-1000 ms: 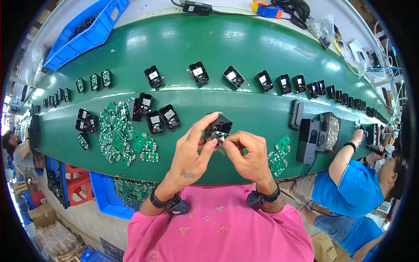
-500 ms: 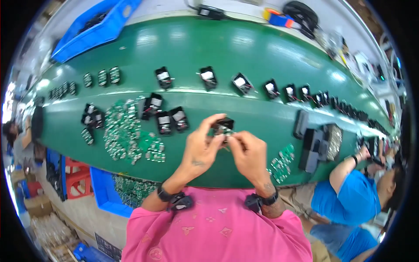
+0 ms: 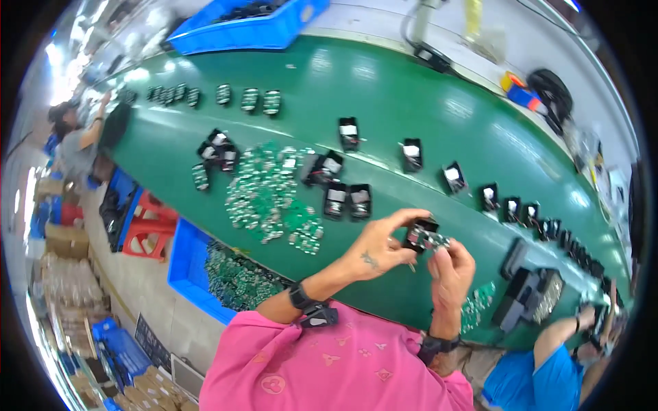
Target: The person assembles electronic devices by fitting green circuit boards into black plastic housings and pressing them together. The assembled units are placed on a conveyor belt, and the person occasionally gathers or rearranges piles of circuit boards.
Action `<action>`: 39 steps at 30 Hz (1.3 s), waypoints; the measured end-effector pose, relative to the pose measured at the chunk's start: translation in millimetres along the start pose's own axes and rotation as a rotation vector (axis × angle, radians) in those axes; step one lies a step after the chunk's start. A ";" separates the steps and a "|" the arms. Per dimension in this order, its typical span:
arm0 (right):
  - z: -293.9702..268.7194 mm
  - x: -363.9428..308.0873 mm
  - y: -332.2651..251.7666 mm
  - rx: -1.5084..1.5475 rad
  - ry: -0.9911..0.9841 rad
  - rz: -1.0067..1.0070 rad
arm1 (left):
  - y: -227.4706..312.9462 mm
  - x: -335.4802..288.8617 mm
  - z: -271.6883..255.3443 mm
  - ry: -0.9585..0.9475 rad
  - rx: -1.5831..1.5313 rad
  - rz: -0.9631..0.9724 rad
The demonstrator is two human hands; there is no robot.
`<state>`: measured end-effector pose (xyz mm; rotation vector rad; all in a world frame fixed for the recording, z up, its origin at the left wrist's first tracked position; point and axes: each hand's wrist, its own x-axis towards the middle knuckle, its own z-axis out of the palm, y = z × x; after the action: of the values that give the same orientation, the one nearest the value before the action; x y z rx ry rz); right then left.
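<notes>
My left hand point(image 3: 373, 253) is closed around a small black plastic case point(image 3: 413, 236), above the near part of the green table point(image 3: 370, 291). Pinched in the fingers of my right hand point(image 3: 451, 277) is a small green circuit board point(image 3: 434, 240), held at the open side of that case. A thin lead hangs below the case. Two black cases with white labels point(image 3: 347, 200) lie to the left of my hands, beside a heap of loose circuit boards point(image 3: 260, 198). A smaller group of boards point(image 3: 478, 306) lies right of my right hand.
Black cases point(image 3: 452, 177) stand in a line across the table, with several boards point(image 3: 250, 100) at the far left. Dark grey blocks point(image 3: 515, 298) sit on the right, near a person in blue point(image 3: 538, 373). A blue crate point(image 3: 181, 274) of boards stands below the table edge.
The view has swung to the right, so the table's contents sit differently in it. My right hand has turned, and the circuit board now shows more plainly at the case.
</notes>
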<state>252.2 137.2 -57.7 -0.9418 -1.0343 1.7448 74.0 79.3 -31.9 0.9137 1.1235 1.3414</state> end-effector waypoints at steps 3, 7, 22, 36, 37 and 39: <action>1.0 8.6 -2.4 -0.095 -0.039 0.064 | -2.5 -1.8 -2.8 0.006 -0.040 -0.042; 6.2 12.9 -24.5 -0.147 -0.103 0.147 | -0.4 -1.5 -1.8 0.001 0.091 -0.032; 16.7 -2.5 -37.9 -0.612 -0.243 -0.075 | -14.1 2.6 21.4 0.251 0.554 0.411; 22.7 -3.9 -19.2 -0.967 -0.129 -0.566 | -7.0 -0.4 15.1 0.210 0.013 0.026; 23.1 -5.8 -20.4 -0.941 -0.117 -0.483 | -8.6 -0.2 14.9 0.217 0.016 0.038; 25.3 -8.0 -22.3 -0.913 -0.104 -0.398 | -0.2 -1.6 16.2 0.206 0.020 0.000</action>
<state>238.8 129.5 -26.7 -1.0700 -2.0031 0.9642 89.8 79.5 -27.9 0.8028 1.2960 1.4515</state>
